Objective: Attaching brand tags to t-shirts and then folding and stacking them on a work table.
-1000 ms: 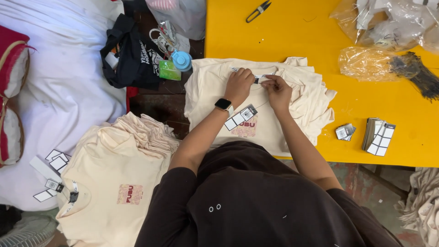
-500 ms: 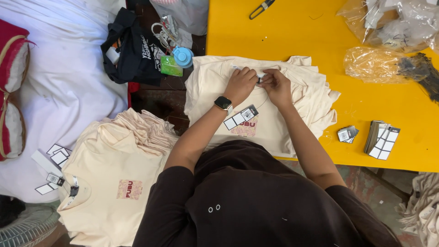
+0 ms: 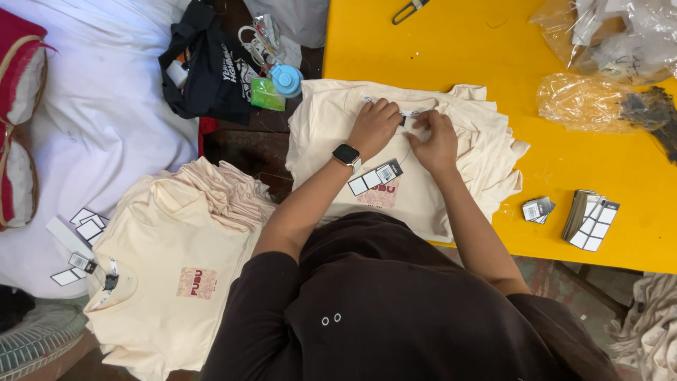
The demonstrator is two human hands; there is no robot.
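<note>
Two hands are meeting at the collar of the top cream T-shirt [image 3: 423,176], which is lying on a stack at the left edge of the yellow table [image 3: 465,49], hanging partly over it; the left hand [image 3: 374,125], wearing a black watch [image 3: 346,154], is pressing curled fingers on the neckline; the right hand [image 3: 434,137] is pinching something small at the collar, its fingertips nearly closed, though what they are gripping is too small to tell; a black-and-white hang tag [image 3: 375,176] is lying on the shirt's chest just below the left wrist. Toward the table's right edge, clear plastic bags [image 3: 606,92] are holding bunched contents, one showing dark strands; near the front edge a stack of tags [image 3: 589,219] is sitting beside a smaller bundle [image 3: 537,209]. Off the table, a second pile of cream shirts [image 3: 176,275] is resting at lower left.
</note>
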